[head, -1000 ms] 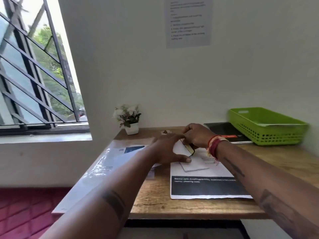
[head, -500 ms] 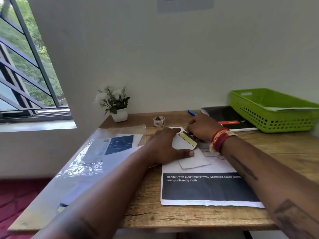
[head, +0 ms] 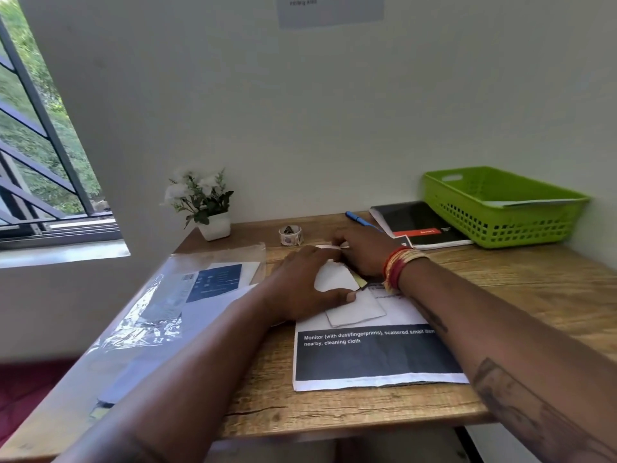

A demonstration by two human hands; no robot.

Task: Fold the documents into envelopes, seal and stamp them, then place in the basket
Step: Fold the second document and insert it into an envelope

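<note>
Envelope (head: 354, 302): left hand (head: 307, 285) presses flat, fingers straight; right hand (head: 362, 252) fingers' grip indiscernible. Risk: flap seals crooked.

Bare forearms, dark tattoos, red and gold bangles (head: 402, 267) at right wrist

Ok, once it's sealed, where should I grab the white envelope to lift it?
Probably the near right corner of the white envelope: it lies flat on the printed sheet, uncovered, while the left hand presses the middle and the right hand covers the far end. Come from the right, pinching that edge.
</note>
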